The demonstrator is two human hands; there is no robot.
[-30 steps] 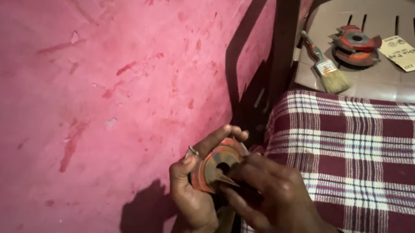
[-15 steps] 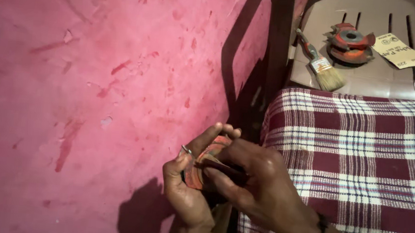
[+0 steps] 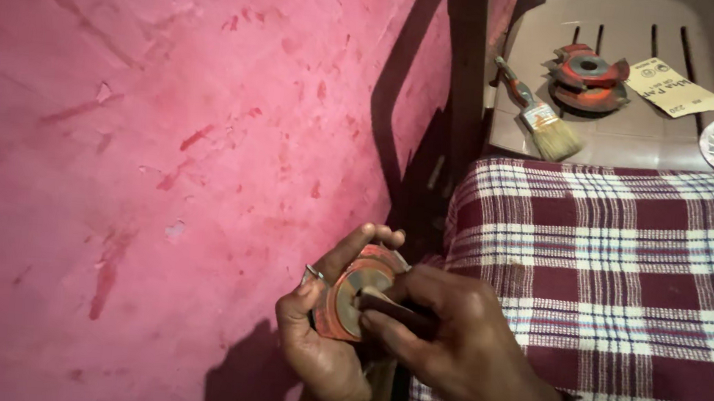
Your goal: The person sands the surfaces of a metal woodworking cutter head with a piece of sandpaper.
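The left hand (image 3: 320, 342) was cupped upright around the orange cutter disc (image 3: 355, 300), thumb and fingers curled over its rim. The right hand (image 3: 456, 344) lay just right of the disc, fingertips pinched together against its centre.

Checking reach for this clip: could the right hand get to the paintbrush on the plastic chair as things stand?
Probably yes. The paintbrush lies uncovered on the chair seat, and only the flat checked cloth lies between. But the right hand is pressing a dark tool into the orange cutter disc held by the left hand.
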